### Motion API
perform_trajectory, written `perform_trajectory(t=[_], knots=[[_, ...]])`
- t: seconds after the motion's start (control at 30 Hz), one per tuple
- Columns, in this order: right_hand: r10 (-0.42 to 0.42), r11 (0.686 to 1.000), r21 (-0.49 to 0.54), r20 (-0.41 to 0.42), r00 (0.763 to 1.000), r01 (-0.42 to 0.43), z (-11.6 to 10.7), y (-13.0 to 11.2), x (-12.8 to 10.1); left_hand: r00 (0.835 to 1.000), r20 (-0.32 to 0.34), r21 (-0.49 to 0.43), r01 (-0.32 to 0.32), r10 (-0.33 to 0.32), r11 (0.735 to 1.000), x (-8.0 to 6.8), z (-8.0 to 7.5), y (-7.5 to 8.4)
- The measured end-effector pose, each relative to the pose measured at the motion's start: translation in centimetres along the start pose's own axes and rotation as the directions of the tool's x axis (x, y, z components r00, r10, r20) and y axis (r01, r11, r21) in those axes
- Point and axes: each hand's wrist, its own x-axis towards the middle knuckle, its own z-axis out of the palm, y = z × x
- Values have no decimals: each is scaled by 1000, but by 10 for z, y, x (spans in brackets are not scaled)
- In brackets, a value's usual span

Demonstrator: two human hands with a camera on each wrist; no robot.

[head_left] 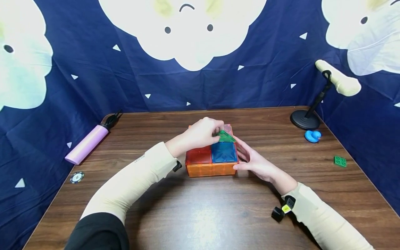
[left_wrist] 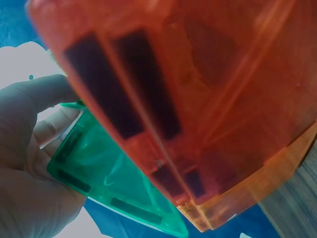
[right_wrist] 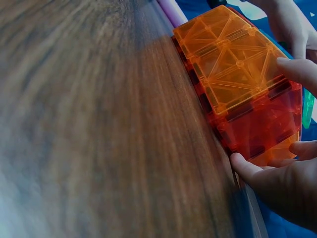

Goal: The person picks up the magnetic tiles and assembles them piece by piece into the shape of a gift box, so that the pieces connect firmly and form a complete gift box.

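A box of translucent magnetic tiles [head_left: 212,170] stands mid-table, with orange front panels and a red right side [right_wrist: 262,119]. On its top, a red tile [head_left: 198,155] lies front left, a blue tile [head_left: 224,152] front right and a pinkish tile [head_left: 227,128] back right. My left hand [head_left: 203,132] pinches a green triangular tile [head_left: 226,137] over the top, behind the blue one; its far point reaches toward my right index finger. My right hand [head_left: 254,160] rests spread against the box's right side, thumb at the front corner. My left hand hides the top's back left.
To the left lie a lilac cylinder [head_left: 87,144] with a black strap and a poker chip [head_left: 76,177]. On the right are a black stand [head_left: 305,119] with a cream-covered head, a blue rubber duck [head_left: 312,136] and a green toy brick [head_left: 340,161]. A navy curtain [head_left: 203,86] rises behind the table.
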Motion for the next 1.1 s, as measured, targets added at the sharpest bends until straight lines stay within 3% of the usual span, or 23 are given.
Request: perform_trajectory(t=[0.27, 0.4, 0.5, 0.6, 0.67, 0.73, 0.77, 0.83, 0.9, 0.97, 1.0, 1.1], knots=[[-1, 1000, -6, 16, 1000, 1, 2, 0, 6, 996, 1, 31, 87, -87, 996, -10, -6, -2], [-6, 1000, -18, -4, 1000, 6, 0, 2, 1, 991, -108, -5, 74, -74, 997, -23, -13, -2], [-10, 1000, -22, -43, 999, 10, -2, 4, -5, 965, -239, -67, 95, -109, 993, -46, -15, -1], [-12, 1000, -20, -81, 997, 10, -5, 6, -12, 918, -315, -164, 199, -242, 966, -76, -8, -2], [-13, 1000, -24, -93, 996, 11, -7, 6, -16, 879, -294, -263, 303, -375, 916, -96, 1, -5], [-14, 999, -30, -98, 995, 11, -9, 4, -18, 849, -197, -385, 393, -490, 835, -112, 13, -8], [-15, 999, -32, -100, 995, 12, -10, 3, -19, 843, -127, -461, 417, -523, 784, -117, 18, -9], [-18, 999, -34, -107, 994, 14, -11, 2, -20, 840, 21, -617, 437, -542, 654, -123, 29, -11], [-16, 1000, -27, -112, 994, 13, -12, 1, -20, 849, 144, -733, 436, -508, 521, -123, 39, -12], [-13, 1000, -17, -105, 994, 11, -11, 0, -18, 860, 209, -806, 421, -465, 416, -122, 45, -13], [-10, 1000, -12, -100, 995, 9, -11, 1, -16, 862, 222, -820, 417, -455, 391, -121, 47, -14], [0, 1000, 6, -92, 996, 0, -9, 1, -10, 867, 228, -836, 408, -442, 368, -119, 48, -17]])
